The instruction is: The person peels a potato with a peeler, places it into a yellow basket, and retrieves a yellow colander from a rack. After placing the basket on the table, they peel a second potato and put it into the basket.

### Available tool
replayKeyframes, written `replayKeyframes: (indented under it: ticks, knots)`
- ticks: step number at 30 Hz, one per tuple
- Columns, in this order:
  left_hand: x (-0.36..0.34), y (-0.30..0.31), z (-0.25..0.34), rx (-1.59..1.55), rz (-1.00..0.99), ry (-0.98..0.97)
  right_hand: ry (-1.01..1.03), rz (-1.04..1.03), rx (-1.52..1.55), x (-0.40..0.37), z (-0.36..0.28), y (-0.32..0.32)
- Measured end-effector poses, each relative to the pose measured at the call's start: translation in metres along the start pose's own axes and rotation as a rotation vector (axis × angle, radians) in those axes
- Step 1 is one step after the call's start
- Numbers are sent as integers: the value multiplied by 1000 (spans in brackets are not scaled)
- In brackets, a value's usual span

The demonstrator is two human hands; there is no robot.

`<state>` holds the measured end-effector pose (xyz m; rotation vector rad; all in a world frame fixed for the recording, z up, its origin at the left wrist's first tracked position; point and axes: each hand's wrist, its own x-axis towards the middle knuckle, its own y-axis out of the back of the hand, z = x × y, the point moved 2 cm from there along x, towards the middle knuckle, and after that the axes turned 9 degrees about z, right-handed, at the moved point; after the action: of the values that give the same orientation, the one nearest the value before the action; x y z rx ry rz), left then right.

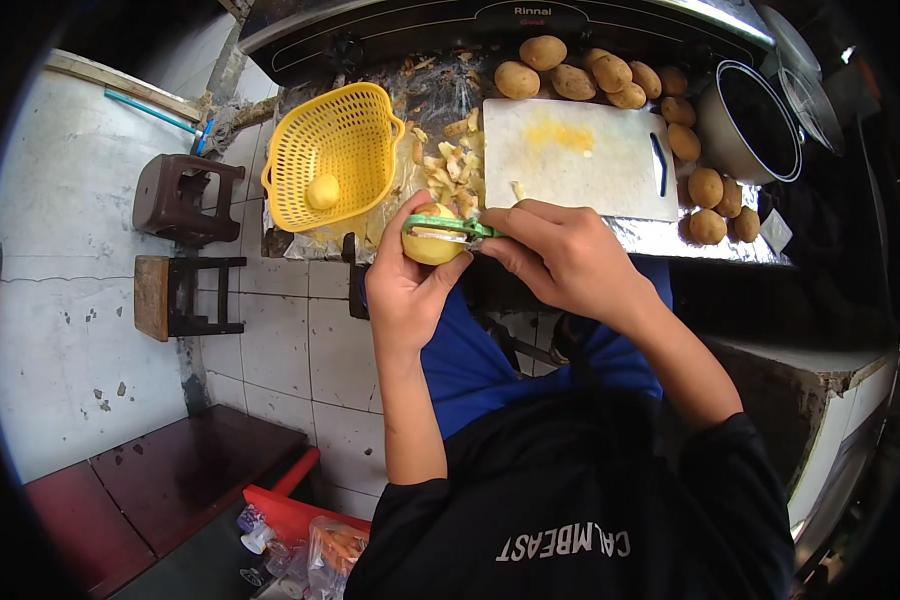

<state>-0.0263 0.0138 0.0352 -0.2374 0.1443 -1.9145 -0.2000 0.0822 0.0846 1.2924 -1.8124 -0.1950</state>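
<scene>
My left hand (407, 290) is closed around a mostly peeled potato (429, 250), with some brown skin left near its top. In my right hand (570, 250) is a green peeler (448, 225), its blade lying across the potato. Just beyond my hands, a heap of potato peelings (455, 168) lies on the foil-covered counter. The yellow plastic basket (365, 150) to the left has one peeled potato (322, 191) in it. To the right of the peelings is a white cutting board (530, 170) with a yellow stain and a small peel scrap on it.
Several unpeeled potatoes (610, 73) sit behind the board, and more unpeeled potatoes (707, 226) lie along its right side. A pot (750, 120) stands at the right. The stove (410, 38) runs along the back. Two stools (175, 200) are on the floor at left.
</scene>
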Motion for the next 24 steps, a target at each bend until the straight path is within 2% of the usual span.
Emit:
replayKeyframes:
  ticks: [11, 13, 15, 20, 24]
  knots:
    - [-13, -5, 22, 77, -51, -104, -2, 45, 47, 3, -18, 9]
    - [-14, -4, 26, 173, -75, -151, -11, 31, 53, 6, -18, 9]
    - [-17, -5, 26, 155, -57, -157, -7, 86, 92, 8, -16, 9]
    - [-19, 1, 27, 143, -23, -178, 1, 49, 95, 12, -24, 10]
    - [-21, 9, 27, 144, -97, -143, 52, 3, 105, 21, -13, 6]
